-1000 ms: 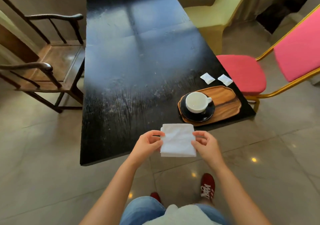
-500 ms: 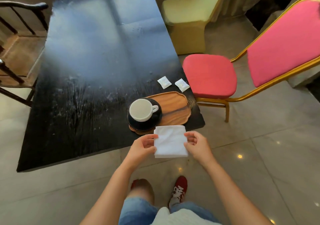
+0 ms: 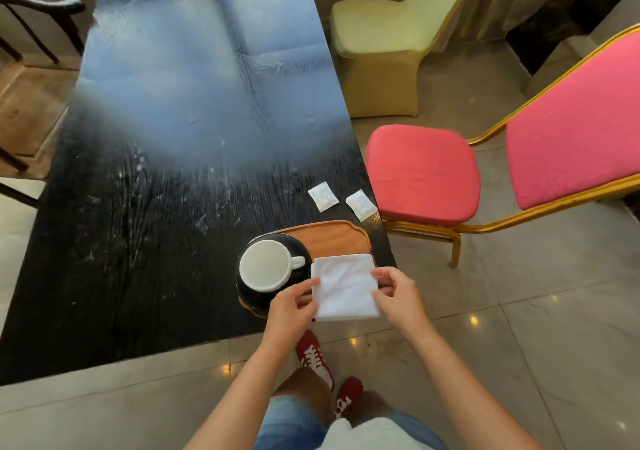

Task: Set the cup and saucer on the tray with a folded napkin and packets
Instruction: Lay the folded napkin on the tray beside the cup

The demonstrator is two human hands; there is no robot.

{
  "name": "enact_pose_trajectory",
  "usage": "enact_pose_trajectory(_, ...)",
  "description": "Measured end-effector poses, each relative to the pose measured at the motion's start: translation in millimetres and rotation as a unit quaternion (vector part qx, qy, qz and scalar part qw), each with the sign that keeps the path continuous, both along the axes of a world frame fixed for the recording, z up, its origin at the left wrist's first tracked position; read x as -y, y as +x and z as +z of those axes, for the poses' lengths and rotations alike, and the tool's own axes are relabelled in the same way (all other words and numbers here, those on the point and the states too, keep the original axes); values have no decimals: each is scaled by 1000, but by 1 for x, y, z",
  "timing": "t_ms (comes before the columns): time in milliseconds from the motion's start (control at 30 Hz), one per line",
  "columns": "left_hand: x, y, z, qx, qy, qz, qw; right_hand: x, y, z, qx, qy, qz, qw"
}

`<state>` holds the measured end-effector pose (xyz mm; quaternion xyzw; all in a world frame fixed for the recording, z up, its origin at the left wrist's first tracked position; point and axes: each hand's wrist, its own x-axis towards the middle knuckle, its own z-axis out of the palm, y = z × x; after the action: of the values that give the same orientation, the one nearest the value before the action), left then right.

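Note:
A folded white napkin (image 3: 343,287) is held flat between my left hand (image 3: 292,306) and my right hand (image 3: 398,295), over the near right part of the wooden tray (image 3: 332,238). The white cup (image 3: 266,265) stands on a black saucer (image 3: 301,245) on the tray's left half, just left of the napkin. Two white packets lie on the black table beyond the tray, one (image 3: 323,196) to the left and one (image 3: 361,204) near the table's right edge. Whether the napkin touches the tray I cannot tell.
The tray sits at the near right corner of the black table (image 3: 166,190). A pink chair with a gold frame (image 3: 450,179) stands right of that corner, a yellow-covered chair (image 3: 381,34) behind it, and a dark wooden chair (image 3: 24,86) at the left.
I have stepped right and closer to the tray. Both hands carried the napkin forward from in front of the table edge to over the tray, beside the cup.

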<state>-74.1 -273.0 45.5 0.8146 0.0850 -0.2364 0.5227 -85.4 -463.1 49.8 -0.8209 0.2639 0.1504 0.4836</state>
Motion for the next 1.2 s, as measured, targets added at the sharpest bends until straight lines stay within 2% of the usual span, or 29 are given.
enact_pose_trajectory(400,71,39,-14,46,113,41,992,33,60,-28,28,-28,19,999)
enact_pose_trajectory(533,100,39,-22,60,176,39,982,45,77,-41,51,-48,73,995)
enact_pose_trajectory(667,126,17,-31,120,281,-41,951,52,86,-51,73,-67,138,985)
enact_pose_trajectory(733,131,7,-40,107,325,-72,937,53,88,-56,86,-84,162,979)
enact_pose_trajectory(967,127,0,-54,70,391,-103,912,48,92,-63,122,-89,181,972)
enact_pose_trajectory(1033,123,4,-56,61,408,-105,905,48,92,-62,151,-138,220,954)
enact_pose_trajectory(1133,119,8,-57,55,431,-107,894,54,90,-68,230,-231,335,884)
enact_pose_trajectory(1200,117,7,-58,58,432,-102,894,58,90,-72,251,-267,397,841)
